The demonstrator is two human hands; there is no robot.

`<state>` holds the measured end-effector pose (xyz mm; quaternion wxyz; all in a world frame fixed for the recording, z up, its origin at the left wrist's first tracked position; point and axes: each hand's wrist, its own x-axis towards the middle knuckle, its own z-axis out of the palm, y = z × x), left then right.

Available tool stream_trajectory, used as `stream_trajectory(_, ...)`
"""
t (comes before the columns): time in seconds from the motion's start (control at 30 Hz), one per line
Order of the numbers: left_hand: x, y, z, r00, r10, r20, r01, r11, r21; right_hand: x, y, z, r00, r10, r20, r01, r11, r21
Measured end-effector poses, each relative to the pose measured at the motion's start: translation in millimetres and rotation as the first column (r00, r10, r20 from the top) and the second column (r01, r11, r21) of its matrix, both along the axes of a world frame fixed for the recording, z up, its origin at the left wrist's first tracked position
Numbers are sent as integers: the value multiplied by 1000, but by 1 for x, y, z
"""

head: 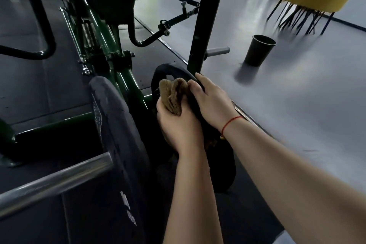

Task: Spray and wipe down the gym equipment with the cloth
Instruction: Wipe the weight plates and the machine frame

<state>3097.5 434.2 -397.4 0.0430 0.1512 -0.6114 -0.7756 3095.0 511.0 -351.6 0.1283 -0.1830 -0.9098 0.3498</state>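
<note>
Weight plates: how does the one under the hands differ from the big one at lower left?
The small plate is handled: the right hand holds its rim and the left hand holds the cloth against it; the big plate is untouched. The small plate shows a cut-out opening; the big plate shows a scuffed edge and white lettering. Both are black and stand on edge.

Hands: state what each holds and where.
Left hand grips the cloth by its bunched lower end; right hand grips the small plate by its top rim.
</note>
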Motion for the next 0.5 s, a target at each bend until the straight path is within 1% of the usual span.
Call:
stream_trajectory(0.1,-9,6,-9,998,47,52,-45,998,-37,14,3,-11,998,-5,-62,4,1000,-18)
stream_trajectory(0.17,-20,7,-18,991,64,120,-51,992,-113,25,4,-17,995,1,-99,-4,1000,-25)
stream_trajectory(0.33,-48,7,-30,958,63,279,1,974,-226,53,2,-38,983,-51,-177,40,997,-69)
stream_trajectory(0.4,-44,9,-31,957,76,281,-2,967,-253,63,1,-47,977,-58,-206,42,996,-81)
stream_trajectory(0.5,-32,12,-36,970,95,223,-34,964,-263,72,2,-57,969,-66,-238,43,994,-98)
